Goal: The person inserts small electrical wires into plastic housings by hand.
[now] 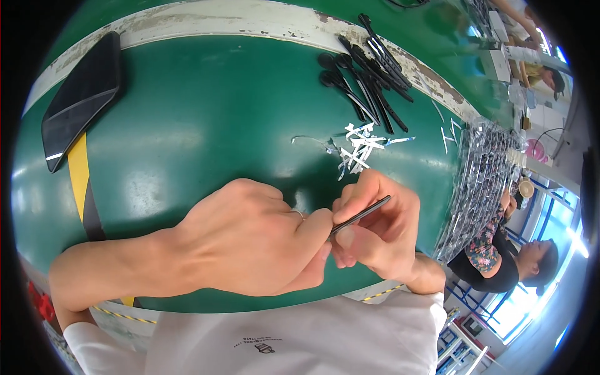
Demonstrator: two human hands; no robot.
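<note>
Fingers of the right hand pinch a slim black strip; left hand meets its lower-left end.
Strip sits between the hands, above the green table, long axis lower-left to upper-right, free tip pointing away from the left hand. Left fingers bunched; can't tell if they grip it. Containers: clear plastic trays, stacked right of the right hand, contents unreadable.

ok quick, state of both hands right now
Left hand: closed, at one end of the black stick; its grip is hidden.
Right hand: closed, pinching the black stick.
</note>
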